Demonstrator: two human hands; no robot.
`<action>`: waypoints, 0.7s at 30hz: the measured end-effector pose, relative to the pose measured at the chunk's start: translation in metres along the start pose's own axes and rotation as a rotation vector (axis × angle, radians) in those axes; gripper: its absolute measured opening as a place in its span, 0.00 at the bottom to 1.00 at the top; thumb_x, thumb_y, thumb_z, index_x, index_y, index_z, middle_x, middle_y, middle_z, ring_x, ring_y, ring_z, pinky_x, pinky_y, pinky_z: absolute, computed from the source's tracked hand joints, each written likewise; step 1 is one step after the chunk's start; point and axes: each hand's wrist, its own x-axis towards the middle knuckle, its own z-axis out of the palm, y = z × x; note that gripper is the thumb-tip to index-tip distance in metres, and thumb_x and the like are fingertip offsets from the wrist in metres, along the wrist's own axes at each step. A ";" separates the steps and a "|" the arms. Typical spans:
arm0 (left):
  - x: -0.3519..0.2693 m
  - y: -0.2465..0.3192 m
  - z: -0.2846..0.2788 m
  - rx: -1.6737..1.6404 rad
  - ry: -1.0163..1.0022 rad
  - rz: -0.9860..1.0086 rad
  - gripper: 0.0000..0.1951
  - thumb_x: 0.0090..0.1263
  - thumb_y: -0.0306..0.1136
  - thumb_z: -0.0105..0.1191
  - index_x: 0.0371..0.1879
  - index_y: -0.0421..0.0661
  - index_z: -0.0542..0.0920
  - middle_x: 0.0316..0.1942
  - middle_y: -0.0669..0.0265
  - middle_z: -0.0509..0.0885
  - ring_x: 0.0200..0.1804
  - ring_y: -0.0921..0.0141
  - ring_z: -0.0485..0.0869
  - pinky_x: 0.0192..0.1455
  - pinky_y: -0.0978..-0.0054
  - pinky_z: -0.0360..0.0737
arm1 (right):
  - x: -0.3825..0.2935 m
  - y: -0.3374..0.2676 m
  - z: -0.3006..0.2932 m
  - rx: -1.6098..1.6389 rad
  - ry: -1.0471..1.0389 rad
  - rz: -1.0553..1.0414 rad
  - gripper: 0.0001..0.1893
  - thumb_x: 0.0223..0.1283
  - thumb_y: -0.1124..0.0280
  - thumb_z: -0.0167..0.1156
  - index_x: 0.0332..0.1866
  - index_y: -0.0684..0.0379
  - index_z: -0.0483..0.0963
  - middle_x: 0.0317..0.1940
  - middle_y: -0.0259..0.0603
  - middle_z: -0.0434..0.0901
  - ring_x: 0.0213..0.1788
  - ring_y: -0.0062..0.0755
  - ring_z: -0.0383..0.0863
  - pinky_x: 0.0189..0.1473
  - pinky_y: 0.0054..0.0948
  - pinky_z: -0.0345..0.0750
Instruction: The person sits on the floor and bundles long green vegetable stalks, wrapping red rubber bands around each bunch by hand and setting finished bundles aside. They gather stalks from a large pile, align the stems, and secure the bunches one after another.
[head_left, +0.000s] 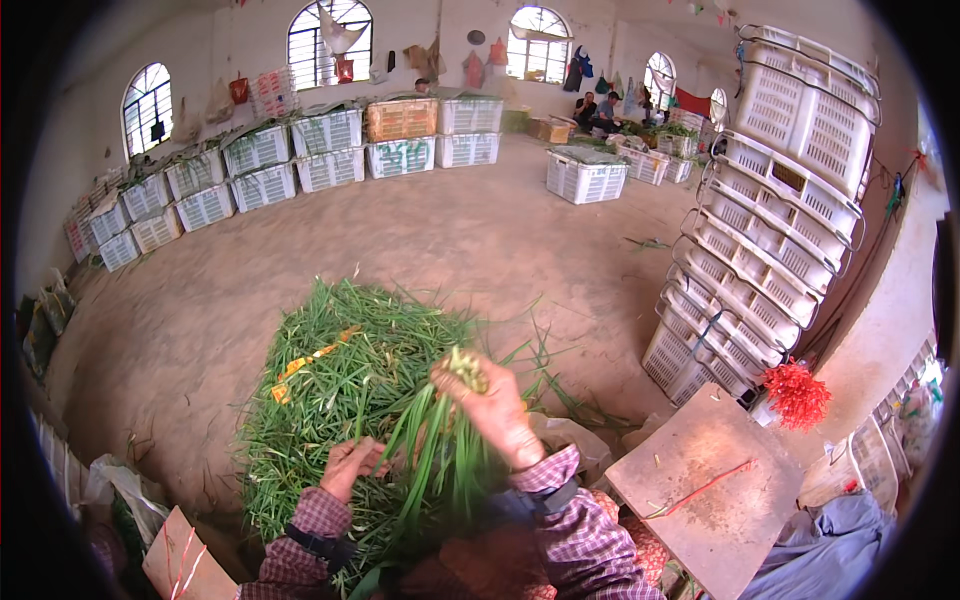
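My right hand is raised, gripping a bunch of long green leafy stalks that look like garlic chives. Their pale butt ends point up out of my fist, and the leaves hang down. My left hand is lower, fingers bent among the leaves on the bunch's left side. Whether those fingers pinch a leaf is hard to see. Beneath and beyond both hands lies a large heap of the same greens, with a yellow-orange strip across its top.
On the right, a board carries a red tie; red strands hang beside it. Nested white plastic crates rise behind. Another board is at lower left. Filled crates line the far wall; people sit at the back.
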 end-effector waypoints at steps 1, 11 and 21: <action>0.000 -0.007 -0.032 0.101 0.033 -0.077 0.18 0.71 0.43 0.51 0.42 0.38 0.81 0.32 0.62 0.85 0.36 0.69 0.85 0.41 0.74 0.82 | 0.007 -0.019 -0.001 0.134 -0.011 -0.053 0.11 0.59 0.68 0.64 0.43 0.61 0.78 0.30 0.30 0.82 0.31 0.16 0.76 0.34 0.20 0.75; -0.020 0.080 -0.083 0.565 -0.065 0.221 0.27 0.60 0.41 0.63 0.57 0.40 0.75 0.46 0.55 0.83 0.51 0.65 0.81 0.55 0.65 0.77 | 0.001 0.015 -0.002 -0.410 0.057 -0.112 0.16 0.58 0.61 0.64 0.44 0.61 0.77 0.30 0.46 0.83 0.30 0.34 0.81 0.35 0.31 0.77; -0.002 0.098 0.077 -0.243 -0.474 0.138 0.36 0.62 0.24 0.59 0.69 0.45 0.57 0.62 0.58 0.69 0.62 0.65 0.71 0.63 0.67 0.71 | -0.018 0.012 0.037 0.362 -0.121 0.221 0.12 0.59 0.68 0.64 0.45 0.62 0.78 0.35 0.29 0.81 0.37 0.19 0.79 0.40 0.21 0.76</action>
